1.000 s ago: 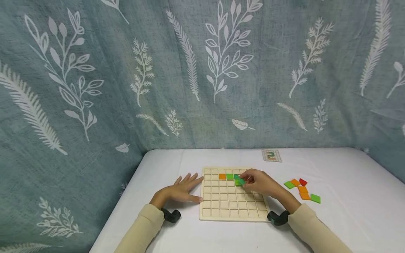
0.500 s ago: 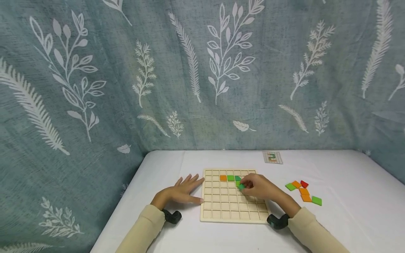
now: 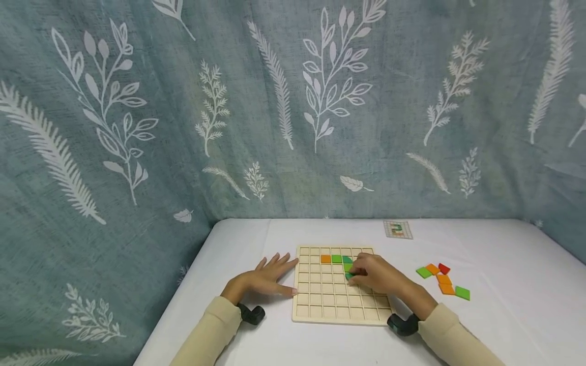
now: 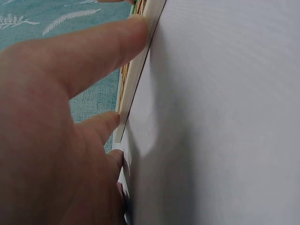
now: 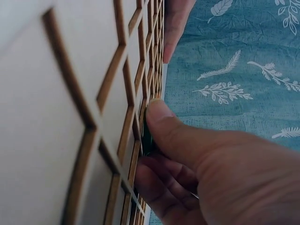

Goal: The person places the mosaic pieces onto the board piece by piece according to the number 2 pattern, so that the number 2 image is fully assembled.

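Patterned curtain (image 3: 274, 101) at the back, white table (image 3: 256, 340) under everything. Board (image 3: 327, 299) lies flat on it: pale, gridded, looks like wood. I'd expect it stiff, fairly light, liable to slide if shoved. Best hold: outer edge, keeps the cells free.

Left hand (image 3: 265, 279) is at that edge: fingers straight and spread, thumb and index tips touching the board's left side, nothing gripped.

Right hand (image 3: 373, 274) is low over the grid, thumb and fingertips clamped on a dark green tile (image 3: 349, 276), parted only by it.

Card (image 3: 397, 230) with a small gridded picture: far side of the table, right of the board's far corner.

Loose tiles (image 3: 446, 288): on the table right of the board. Three orange, two green, one red, some touching.

On the board: orange tile (image 3: 325, 259), green tile (image 3: 336, 258), curved tile (image 3: 347, 259) in one row, light green tile (image 3: 348, 267) under the curved one.

My dark green one is just below that light green one, mostly covered by my fingers. Can't tell if it's seated. Should be light, rigid, not fragile; flat faces probably slick. Pinch by opposite edges, tips only, since it's thin.
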{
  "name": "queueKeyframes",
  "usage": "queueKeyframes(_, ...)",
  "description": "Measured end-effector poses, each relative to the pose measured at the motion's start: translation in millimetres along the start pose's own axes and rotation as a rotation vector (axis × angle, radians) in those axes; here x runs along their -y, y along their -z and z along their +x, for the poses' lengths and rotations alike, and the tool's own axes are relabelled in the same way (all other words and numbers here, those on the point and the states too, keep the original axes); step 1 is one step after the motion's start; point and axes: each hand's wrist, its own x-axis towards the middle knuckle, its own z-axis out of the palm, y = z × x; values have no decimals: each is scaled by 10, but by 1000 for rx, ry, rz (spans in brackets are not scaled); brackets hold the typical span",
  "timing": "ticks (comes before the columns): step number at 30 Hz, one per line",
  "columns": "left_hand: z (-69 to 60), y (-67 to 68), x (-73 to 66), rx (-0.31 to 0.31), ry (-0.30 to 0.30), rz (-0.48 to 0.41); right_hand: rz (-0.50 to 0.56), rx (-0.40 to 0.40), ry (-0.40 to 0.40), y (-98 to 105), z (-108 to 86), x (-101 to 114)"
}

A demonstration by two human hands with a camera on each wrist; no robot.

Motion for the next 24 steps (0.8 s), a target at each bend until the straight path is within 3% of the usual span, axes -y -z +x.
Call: queueKeyframes(24,-3,2,-25,15,8,5,15,-14,-22,-9,-22,16)
